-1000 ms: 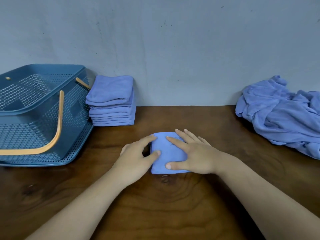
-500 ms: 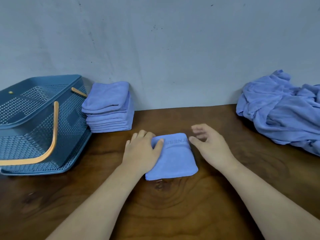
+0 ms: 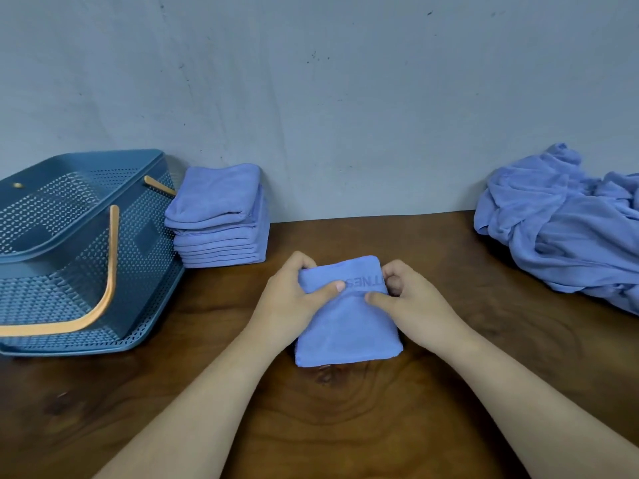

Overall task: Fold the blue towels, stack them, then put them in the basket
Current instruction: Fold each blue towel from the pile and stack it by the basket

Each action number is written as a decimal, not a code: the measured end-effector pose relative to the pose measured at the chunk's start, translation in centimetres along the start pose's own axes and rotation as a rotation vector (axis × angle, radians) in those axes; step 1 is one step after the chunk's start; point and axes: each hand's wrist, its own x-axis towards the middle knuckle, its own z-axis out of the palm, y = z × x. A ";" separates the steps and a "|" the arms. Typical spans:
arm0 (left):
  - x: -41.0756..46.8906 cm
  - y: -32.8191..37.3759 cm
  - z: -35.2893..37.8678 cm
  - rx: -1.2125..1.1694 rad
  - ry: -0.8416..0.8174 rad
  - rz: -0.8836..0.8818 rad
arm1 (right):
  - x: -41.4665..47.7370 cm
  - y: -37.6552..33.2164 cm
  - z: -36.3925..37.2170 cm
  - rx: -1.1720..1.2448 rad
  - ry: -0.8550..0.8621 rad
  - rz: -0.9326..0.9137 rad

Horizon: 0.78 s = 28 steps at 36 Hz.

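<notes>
Towel [image 3: 347,326], folded to a small thick square, at the middle of the wooden table [image 3: 449,392], dark lettering printed across its far part. Pinched at the far left corner by left hand [image 3: 290,299]: thumb flat on top, fingers curled over the edge, tips hidden. Gripped likewise at the far right corner by right hand [image 3: 411,302], thumb on top, fingers curled round the edge. Stack of folded towels [image 3: 218,219] far left against the wall [image 3: 345,98], just beside the blue basket [image 3: 83,243] with its orange handle [image 3: 107,271]. Heap of unfolded towels [image 3: 567,229] far right, well apart.
</notes>
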 end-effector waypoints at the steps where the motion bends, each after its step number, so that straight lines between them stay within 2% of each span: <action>1: 0.0 0.2 -0.1 -0.121 0.013 -0.015 | -0.2 -0.3 -0.1 0.076 -0.008 -0.008; 5: 0.3 1.0 -0.7 -0.656 0.063 -0.188 | -0.7 -1.5 -0.1 0.409 -0.031 0.007; 7: 0.2 1.1 -1.1 -0.833 0.038 -0.305 | -0.9 -1.8 0.0 0.501 -0.036 -0.025; 10: -0.6 2.0 -1.7 -0.956 -0.290 -0.391 | -0.9 -1.7 0.0 0.523 0.010 -0.089; 13: -1.0 2.3 -1.9 -0.931 -0.424 -0.391 | -0.9 -1.6 0.1 0.518 0.065 -0.119; 15: -1.0 2.2 -1.7 -0.848 -0.381 -0.365 | -0.9 -1.5 0.1 0.526 0.108 -0.127; 18: -1.2 1.8 -1.0 -0.720 -0.186 -0.315 | -0.9 -1.6 0.2 0.531 0.136 -0.129; 22: -1.7 2.3 0.0 -0.681 -0.009 -0.252 | -1.2 -1.8 0.4 0.546 0.130 -0.125; 28: -1.8 3.5 -0.3 -0.707 0.172 -0.169 | -1.8 -2.2 1.0 0.619 -0.083 -0.051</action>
